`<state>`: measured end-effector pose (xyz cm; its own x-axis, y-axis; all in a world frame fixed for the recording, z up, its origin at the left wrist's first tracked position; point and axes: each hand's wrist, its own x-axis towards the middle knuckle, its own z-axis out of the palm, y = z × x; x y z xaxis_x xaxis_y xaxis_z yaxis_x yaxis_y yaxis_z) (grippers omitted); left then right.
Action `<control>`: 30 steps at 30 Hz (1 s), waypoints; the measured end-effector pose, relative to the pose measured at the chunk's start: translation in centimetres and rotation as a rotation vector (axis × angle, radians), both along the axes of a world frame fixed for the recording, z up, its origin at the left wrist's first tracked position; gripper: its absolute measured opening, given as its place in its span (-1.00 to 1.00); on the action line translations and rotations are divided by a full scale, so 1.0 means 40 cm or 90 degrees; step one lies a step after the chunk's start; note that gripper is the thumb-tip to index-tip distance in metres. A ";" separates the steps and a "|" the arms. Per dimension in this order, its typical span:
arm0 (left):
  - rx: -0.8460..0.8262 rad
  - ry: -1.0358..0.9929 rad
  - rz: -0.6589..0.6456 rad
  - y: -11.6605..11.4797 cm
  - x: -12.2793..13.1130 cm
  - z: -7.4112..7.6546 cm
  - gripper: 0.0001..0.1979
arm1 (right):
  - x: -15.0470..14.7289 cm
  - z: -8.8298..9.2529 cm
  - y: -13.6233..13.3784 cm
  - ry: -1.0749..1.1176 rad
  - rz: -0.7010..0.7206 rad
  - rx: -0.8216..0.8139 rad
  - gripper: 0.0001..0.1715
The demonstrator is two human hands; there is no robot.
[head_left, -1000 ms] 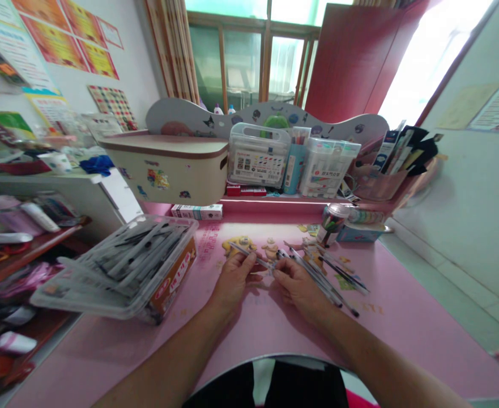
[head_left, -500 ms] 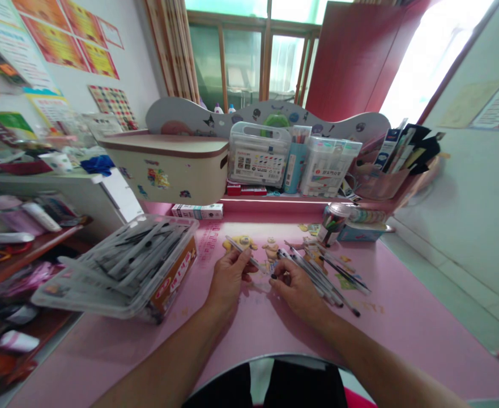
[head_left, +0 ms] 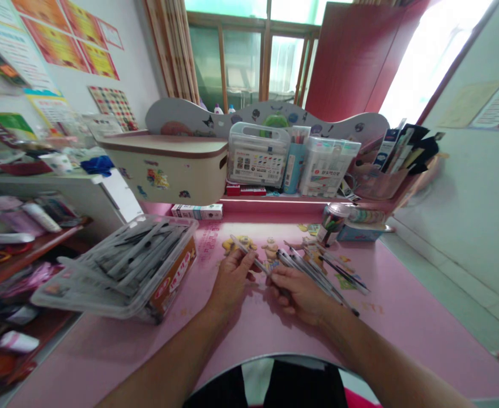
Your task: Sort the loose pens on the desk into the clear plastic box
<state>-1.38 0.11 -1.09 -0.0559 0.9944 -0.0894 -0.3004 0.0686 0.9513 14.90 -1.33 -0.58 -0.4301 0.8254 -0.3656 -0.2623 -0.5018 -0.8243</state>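
Note:
My left hand (head_left: 231, 279) pinches a slim, pale, clear-barrelled pen (head_left: 239, 244) over the pink desk (head_left: 249, 334). The pen slants from upper left down to the right. At its lower end the fingers of my right hand (head_left: 299, 292) are closed on it, and they hide the tip. Just beyond my right hand lies a loose bundle of similar pens (head_left: 312, 272), several with black ends. Left of my left hand stands a clear plastic box (head_left: 83, 306) filled with many pens (head_left: 147, 249).
A lidded cream bin (head_left: 168, 170), a clear handled case (head_left: 257, 156) and a clear marker box (head_left: 329, 167) stand on the back shelf. A jar of pens (head_left: 333, 224) and a blue box (head_left: 359, 232) sit at the desk's right rear. A small carton (head_left: 197, 212) lies below the bin.
My right hand has moved slightly, and its fingers now close around the pen's lower end, where a black end showed at the fingertips before. My left hand and the pen have shifted slightly right.

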 end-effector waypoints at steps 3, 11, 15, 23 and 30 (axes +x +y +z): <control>0.022 -0.034 0.031 0.009 -0.009 0.003 -0.72 | 0.003 0.000 -0.003 -0.055 0.045 0.023 -0.70; -0.095 -0.276 0.134 0.052 -0.048 0.035 -0.85 | 0.039 -0.011 0.000 -0.120 0.241 0.038 -0.88; -0.188 -0.385 0.182 0.065 -0.059 0.041 -0.82 | 0.049 -0.004 -0.001 -0.079 0.308 0.052 -0.82; -0.190 -0.326 -0.153 -0.001 0.002 0.009 -0.64 | 0.009 0.012 -0.003 -0.066 0.050 0.091 -0.62; -0.161 -0.211 -0.170 -0.013 0.038 -0.016 -0.87 | -0.002 -0.008 -0.001 -0.105 0.031 0.118 -0.69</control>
<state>0.16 -0.40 -1.71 0.2703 0.9152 -0.2988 -0.5252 0.4003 0.7510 14.84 -1.38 -0.90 -0.4177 0.8649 -0.2782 -0.0963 -0.3466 -0.9330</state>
